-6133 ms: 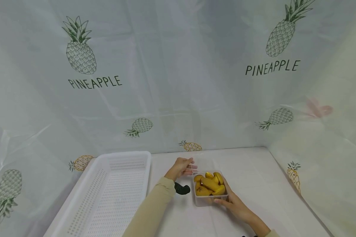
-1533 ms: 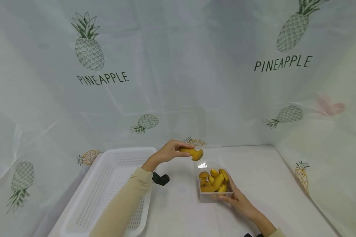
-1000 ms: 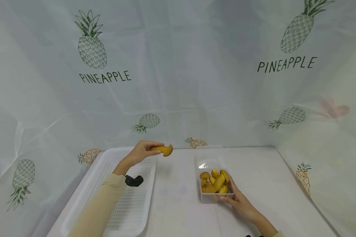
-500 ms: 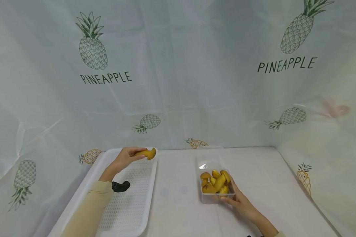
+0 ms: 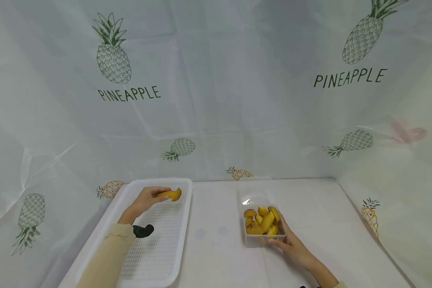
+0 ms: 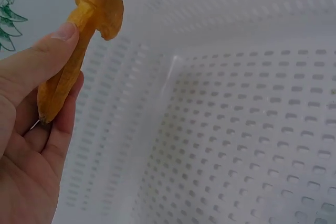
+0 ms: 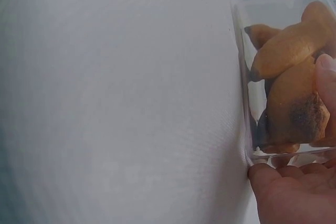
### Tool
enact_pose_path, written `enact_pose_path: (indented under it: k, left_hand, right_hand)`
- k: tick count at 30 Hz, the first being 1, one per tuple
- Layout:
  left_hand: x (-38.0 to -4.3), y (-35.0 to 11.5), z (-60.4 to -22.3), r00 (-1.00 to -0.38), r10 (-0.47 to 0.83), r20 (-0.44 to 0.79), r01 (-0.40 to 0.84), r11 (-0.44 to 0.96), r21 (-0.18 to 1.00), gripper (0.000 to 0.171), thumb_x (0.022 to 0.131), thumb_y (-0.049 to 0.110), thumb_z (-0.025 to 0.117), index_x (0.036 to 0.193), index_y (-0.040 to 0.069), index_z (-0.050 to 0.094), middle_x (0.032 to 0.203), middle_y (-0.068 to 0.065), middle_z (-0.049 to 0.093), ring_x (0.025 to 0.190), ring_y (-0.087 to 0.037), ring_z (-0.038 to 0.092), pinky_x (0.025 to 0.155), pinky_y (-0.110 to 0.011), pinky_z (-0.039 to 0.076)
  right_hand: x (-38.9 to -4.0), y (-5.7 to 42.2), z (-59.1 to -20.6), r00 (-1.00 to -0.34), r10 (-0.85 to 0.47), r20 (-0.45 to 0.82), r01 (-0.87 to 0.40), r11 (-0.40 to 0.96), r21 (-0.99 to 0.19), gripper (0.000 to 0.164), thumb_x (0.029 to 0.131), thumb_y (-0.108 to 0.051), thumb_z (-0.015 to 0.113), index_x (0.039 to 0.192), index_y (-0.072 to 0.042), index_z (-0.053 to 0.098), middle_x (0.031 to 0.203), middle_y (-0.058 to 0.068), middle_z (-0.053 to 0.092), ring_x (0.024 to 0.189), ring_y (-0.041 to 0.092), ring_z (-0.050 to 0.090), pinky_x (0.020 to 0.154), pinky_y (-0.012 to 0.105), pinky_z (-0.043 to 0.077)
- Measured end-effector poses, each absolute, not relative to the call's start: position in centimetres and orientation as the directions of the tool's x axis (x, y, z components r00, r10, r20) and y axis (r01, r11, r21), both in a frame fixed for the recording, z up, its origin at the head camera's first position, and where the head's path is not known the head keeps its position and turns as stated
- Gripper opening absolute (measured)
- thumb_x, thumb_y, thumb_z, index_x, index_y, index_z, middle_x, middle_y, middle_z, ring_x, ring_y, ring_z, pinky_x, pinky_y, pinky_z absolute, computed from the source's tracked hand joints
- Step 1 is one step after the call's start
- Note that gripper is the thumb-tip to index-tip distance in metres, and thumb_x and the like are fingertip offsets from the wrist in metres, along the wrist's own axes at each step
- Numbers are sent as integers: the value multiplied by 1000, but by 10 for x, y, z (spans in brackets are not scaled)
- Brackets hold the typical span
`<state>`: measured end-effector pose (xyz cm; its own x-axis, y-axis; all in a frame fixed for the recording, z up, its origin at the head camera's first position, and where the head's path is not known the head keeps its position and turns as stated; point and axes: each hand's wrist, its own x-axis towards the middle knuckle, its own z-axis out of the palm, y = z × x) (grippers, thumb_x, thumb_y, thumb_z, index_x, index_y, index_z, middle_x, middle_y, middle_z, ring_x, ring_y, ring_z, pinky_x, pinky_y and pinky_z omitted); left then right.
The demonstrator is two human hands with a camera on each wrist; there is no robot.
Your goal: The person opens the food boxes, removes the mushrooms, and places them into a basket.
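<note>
Now the left hand (image 5: 147, 199), fingers pinching a yellow mushroom (image 5: 175, 195), has lowered it over the white basket (image 5: 187, 224), its move seemingly nearly complete; the right hand (image 5: 296, 249) grips the clear box (image 5: 253, 241).

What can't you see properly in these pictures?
Head view: how many mushrooms the clear box holds; the top ones hide any underneath.
Head view: part of the white basket, behind the left sleeve.
Right wrist view: part of the right hand, cut off by the picture's edge.
</note>
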<state>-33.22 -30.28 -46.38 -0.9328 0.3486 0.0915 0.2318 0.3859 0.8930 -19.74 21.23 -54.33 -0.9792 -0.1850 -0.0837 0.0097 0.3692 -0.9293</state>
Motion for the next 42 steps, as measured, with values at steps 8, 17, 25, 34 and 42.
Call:
enact_pose_path:
  k: [8,17,25,34,42]
  left_hand:
    - [-333,-316,-485,-929,363,78,236,413,880,40,94,9,71,126,-12,62,124,-26,63,104,-23,65,83,-21,54]
    - [-326,-320,-496,-913,400,81,278,463,842,37,93,8,71,123,-13,63,119,-26,65,99,-17,64,82,-20,54]
    - [-321,-322,-495,-917,389,90,307,542,782,37,93,6,71,121,-16,62,119,-28,64,110,-42,61,92,-39,53]
    - [-324,-321,-489,-920,378,105,310,537,785,42,93,4,70,126,-17,58,125,-31,61,119,-49,54,103,-59,41]
    - [-332,-299,-465,-890,436,134,361,493,792,44,95,8,69,132,-11,57,132,-28,58,122,-45,54,103,-53,44]
  right_hand:
    - [-196,209,-544,-980,-181,-77,4,372,-928,99,96,-29,68,161,-17,-5,163,23,-8,135,42,29,97,38,42]
    - [-194,208,-544,-979,-201,-45,-28,349,-937,98,97,-28,67,161,-15,-6,163,22,-9,147,45,3,113,61,21]
    - [-194,209,-544,-981,-184,-57,-15,367,-930,98,96,-26,68,161,-16,-5,163,24,-7,109,36,45,82,30,46]
    - [-195,210,-545,-979,-186,-76,2,368,-930,98,96,-26,68,161,-18,-5,164,21,-7,84,26,41,65,28,42]
    - [-197,211,-544,-977,-212,-36,-40,344,-938,97,98,-28,66,161,-16,-7,163,21,-10,147,48,-3,114,64,13]
